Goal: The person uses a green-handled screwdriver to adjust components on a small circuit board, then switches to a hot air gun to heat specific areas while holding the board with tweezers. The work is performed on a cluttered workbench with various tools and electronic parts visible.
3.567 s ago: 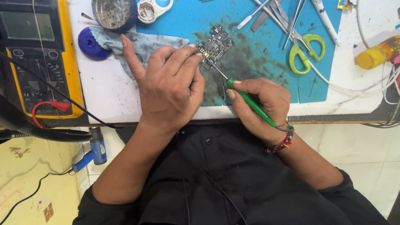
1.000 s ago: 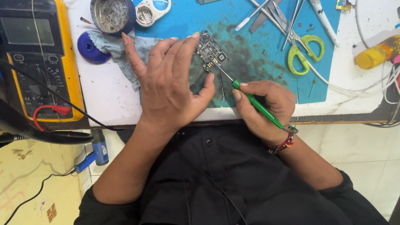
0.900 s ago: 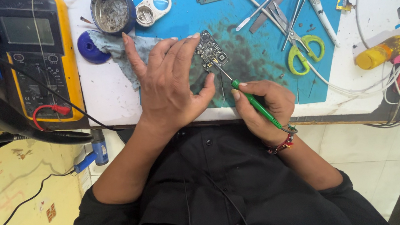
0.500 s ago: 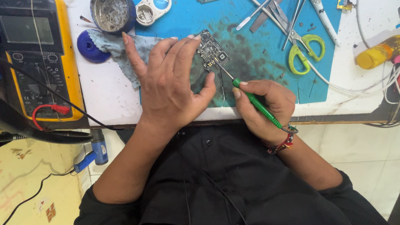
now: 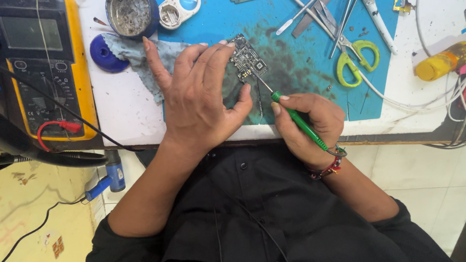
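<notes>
My left hand pinches 1 small circuit board by its edge. My right hand grips 1 green screwdriver, tip touching that board, beside 1 pair of green scissors

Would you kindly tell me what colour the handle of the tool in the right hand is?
Green; the handle shows best in the head view, held in the right hand.

White bench: blue mat, multimeter.
</notes>
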